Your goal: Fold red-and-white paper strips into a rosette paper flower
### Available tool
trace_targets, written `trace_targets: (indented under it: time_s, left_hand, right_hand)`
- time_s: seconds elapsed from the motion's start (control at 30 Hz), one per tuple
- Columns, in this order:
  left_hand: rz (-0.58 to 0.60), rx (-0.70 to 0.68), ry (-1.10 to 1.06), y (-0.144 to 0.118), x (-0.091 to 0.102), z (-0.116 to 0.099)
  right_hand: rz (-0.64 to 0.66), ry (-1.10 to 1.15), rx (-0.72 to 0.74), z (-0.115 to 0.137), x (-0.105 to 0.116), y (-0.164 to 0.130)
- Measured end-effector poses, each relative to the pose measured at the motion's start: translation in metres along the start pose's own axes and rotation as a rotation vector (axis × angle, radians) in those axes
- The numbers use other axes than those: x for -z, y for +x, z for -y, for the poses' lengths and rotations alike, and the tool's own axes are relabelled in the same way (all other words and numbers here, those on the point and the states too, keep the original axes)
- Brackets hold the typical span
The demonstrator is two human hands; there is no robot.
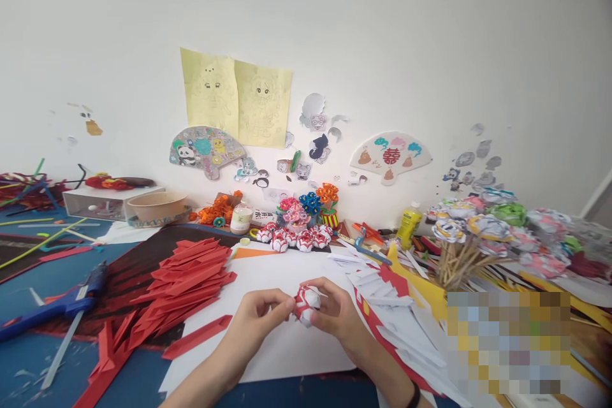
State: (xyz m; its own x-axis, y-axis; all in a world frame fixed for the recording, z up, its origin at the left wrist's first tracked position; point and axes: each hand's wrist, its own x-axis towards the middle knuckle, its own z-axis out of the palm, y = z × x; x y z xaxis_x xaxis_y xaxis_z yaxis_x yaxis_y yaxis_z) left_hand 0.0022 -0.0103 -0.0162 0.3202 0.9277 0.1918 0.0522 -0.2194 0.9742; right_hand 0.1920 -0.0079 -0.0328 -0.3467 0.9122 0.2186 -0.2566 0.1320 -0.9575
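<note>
Our left hand (264,313) and right hand (338,313) pinch a red-and-white paper ball (306,306) over the white sheet (275,354); it looks largely formed. Behind it, similar balls (305,240) appear finished, while red strips (191,277) and white strips (382,293) lie loose.

The person's left forearm (215,363) showed at seven o'clock, bare along its whole visible length, slim and smooth in outline, narrowing gently towards the wrist. It led to the left grip (262,317), a bare hand with slender fingers and a thumb with a rounded tip. At five o'clock was the right forearm (382,368), bare and just as slim, leading to the right grip (338,317), a bare hand of much the same light build. A band (415,393), black, narrow and plain-looking, circled the right forearm at five o'clock, close to the lower edge; its material was too small to tell.
</note>
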Motion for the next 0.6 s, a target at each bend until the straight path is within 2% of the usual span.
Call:
trace_targets:
  time_s: [0.27,0.47,0.6]
  left_hand:
    - [0.005,0.092,-0.119,0.0014,-0.0014,0.0042]
    - [-0.068,-0.002,0.071,-0.0001,0.0002,0.0028]
    - [-0.059,-0.044,0.156,0.0004,0.0006,0.004]
  right_hand:
    - [0.027,0.006,-0.031,0.0014,-0.0003,-0.0002]
    - [0.031,0.034,0.01,-0.0009,0.0008,0.001]
    - [0.036,0.018,0.011,-0.0012,0.0005,0.0013]
